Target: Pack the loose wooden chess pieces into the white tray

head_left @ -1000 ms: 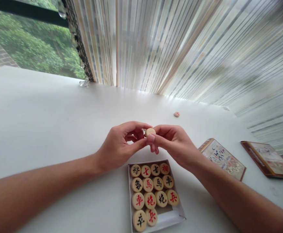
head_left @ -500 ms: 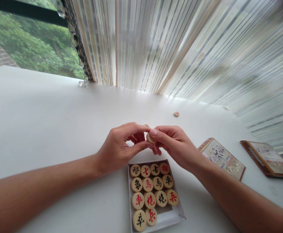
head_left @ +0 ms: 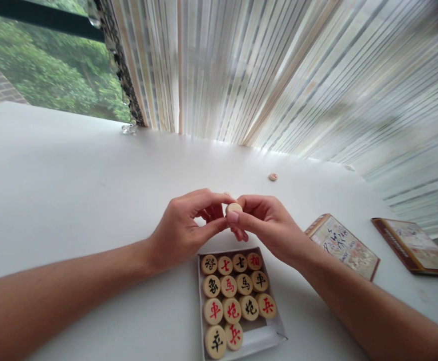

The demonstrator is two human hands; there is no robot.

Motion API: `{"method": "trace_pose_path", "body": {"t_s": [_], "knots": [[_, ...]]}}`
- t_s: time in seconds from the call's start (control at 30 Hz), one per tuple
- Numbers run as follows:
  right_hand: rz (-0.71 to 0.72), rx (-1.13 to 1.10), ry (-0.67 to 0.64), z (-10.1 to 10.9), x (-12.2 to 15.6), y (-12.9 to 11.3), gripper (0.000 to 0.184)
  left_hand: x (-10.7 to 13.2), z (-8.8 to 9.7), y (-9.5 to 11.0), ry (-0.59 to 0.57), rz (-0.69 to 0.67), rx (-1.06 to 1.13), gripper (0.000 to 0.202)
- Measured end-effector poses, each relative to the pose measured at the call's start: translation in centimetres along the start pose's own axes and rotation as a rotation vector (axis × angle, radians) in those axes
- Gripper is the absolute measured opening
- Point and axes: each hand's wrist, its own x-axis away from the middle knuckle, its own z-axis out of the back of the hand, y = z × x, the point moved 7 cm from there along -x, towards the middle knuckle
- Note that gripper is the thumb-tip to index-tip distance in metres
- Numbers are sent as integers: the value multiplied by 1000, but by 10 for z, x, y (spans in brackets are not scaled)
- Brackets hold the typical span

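Between my two hands, above the far side of the box, is a round wooden Chinese chess piece (head_left: 234,207) with a plain face toward me. My left hand (head_left: 196,215) pinches its left edge with thumb and index finger. My right hand (head_left: 266,216) grips it from the right, its thumb lying across the lower front. Just below stands a shallow white box (head_left: 262,337) holding rows of pieces with red or black characters, with a bare gap at its lower right. Another piece (head_left: 227,194) peeks out behind my fingers, mostly hidden.
One loose piece with a red mark (head_left: 273,176) lies farther back on the white table (head_left: 91,170). To the right are a printed box (head_left: 349,245) and another printed box or lid (head_left: 416,244). A striped curtain (head_left: 219,70) hangs along the back beside a window.
The held chess piece has been turned in my fingers, so its plain face now shows more fully. My right thumb has shifted lower on it. The box and other pieces stay put.
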Motion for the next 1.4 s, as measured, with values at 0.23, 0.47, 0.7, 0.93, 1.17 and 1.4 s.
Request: {"method": "trace_pose_path", "body": {"t_s": [0.23, 0.47, 0.7, 0.93, 1.17, 1.4], "knots": [[39, 34, 3, 2, -1, -2, 41, 1, -1, 5, -6, -50, -15, 23], [82, 128, -11, 1, 0, -7, 44, -1, 2, -2, 30, 38, 56, 27], [147, 124, 2, 2, -1, -9, 39, -1, 6, -7, 71, 77, 58, 26], [186, 162, 44, 7, -1, -16, 29, -4, 11, -4, 139, 18, 10, 14], [88, 248, -68, 14, 2, -24, 21, 1, 5, 14, 81, -242, -129, 10], [3, 369, -114, 17, 9, -28, 25, 6, 1, 23, 34, -375, -223, 12]]}}
